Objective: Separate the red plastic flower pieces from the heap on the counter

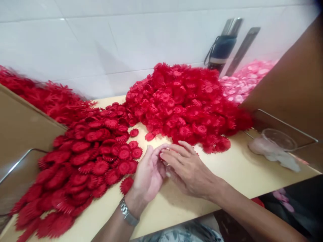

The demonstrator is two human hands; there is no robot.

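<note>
My left hand point(147, 174), with a metal watch at the wrist, and my right hand point(186, 166) meet fingertip to fingertip over the tan table point(239, 171). A small red plastic flower piece point(163, 155) shows between the fingers, mostly hidden. Flat red flower discs point(85, 161) lie spread to the left of my left hand. A tall heap of red flower heads point(186, 104) rises just beyond both hands.
Spiky red pieces point(45, 95) pile at the far left by the white tiled wall. Pink flower pieces point(242, 82) lie at the back right. Cardboard panels point(295, 87) stand on both sides. A clear cup point(279, 138) and crumpled plastic sit at the right.
</note>
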